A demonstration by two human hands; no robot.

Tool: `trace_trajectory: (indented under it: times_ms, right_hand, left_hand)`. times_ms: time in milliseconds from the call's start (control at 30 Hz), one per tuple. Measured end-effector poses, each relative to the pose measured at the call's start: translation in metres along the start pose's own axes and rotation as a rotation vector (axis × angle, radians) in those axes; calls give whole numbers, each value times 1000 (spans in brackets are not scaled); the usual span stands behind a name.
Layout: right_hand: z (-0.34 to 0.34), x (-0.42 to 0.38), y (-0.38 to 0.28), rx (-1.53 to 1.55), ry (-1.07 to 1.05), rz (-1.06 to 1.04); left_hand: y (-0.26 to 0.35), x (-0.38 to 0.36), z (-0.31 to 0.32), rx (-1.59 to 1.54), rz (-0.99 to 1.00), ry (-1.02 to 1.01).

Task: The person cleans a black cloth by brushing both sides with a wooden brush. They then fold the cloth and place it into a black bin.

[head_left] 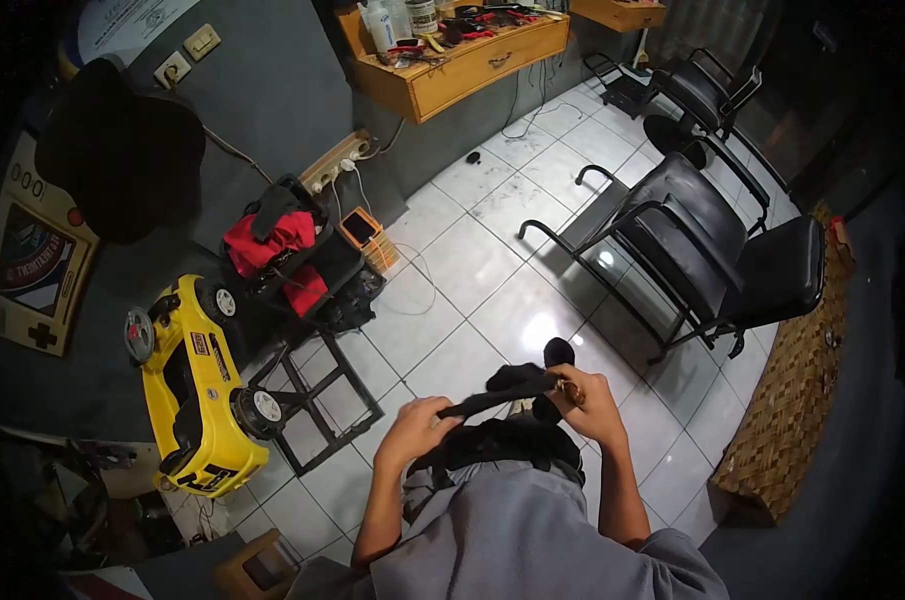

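Observation:
A black strip of fabric (501,399) is stretched between my two hands in front of my waist. My left hand (420,430) is closed around its left end. At the other end, my right hand (590,404) grips the fabric, with a small brown-gold item (571,390) by its fingers that I cannot identify. More dark cloth (518,377) bunches just beyond the strip. Below my hands is the grey shirt (503,520) I wear; whether the black fabric joins my clothing is hidden.
A yellow ride-on toy car (205,385) and a black metal frame (338,440) stand left. Black reclining chairs (673,225) occupy the right, beside a woven box (778,440). A wooden wall shelf (473,70) holds tools and bottles. Cables (428,290) trail on the tiles.

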State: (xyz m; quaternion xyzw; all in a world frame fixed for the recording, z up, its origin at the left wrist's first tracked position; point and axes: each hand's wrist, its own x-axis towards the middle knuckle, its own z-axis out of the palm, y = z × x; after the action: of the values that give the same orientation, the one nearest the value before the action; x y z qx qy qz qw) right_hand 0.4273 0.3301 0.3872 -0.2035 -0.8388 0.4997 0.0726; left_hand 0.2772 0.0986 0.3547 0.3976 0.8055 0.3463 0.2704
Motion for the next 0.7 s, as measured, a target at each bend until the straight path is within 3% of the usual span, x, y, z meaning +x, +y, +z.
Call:
trace_trajectory:
  times_ms: [100, 200, 300, 400, 433, 467, 533, 600, 700]
  right_hand:
    - [0, 3, 4, 15, 80, -38]
    - [-7, 6, -8, 40, -89, 136]
    - [9, 13, 0, 16, -276, -37]
    - [21, 17, -14, -9, -308, -81]
    - [24, 18, -16, -8, -310, -81]
    - [27, 19, -18, 8, -257, -48]
    - [34, 19, -18, 22, -204, -13]
    - [42, 17, -16, 203, 72, 2]
    - [37, 17, -22, 221, 125, 108]
  left_hand:
    - [-4, 0, -10, 15, -41, 19]
    - [21, 7, -18, -99, -132, 69]
    - [46, 18, -14, -150, 91, 180]
    - [66, 30, 3, -230, 141, 180]
    - [66, 32, 7, -266, 3, 69]
    - [63, 34, 15, -267, -2, 67]
    - [57, 38, 29, -630, -132, 142]
    - [55, 37, 29, -811, -151, 98]
    - [50, 34, 25, -1077, -267, 86]
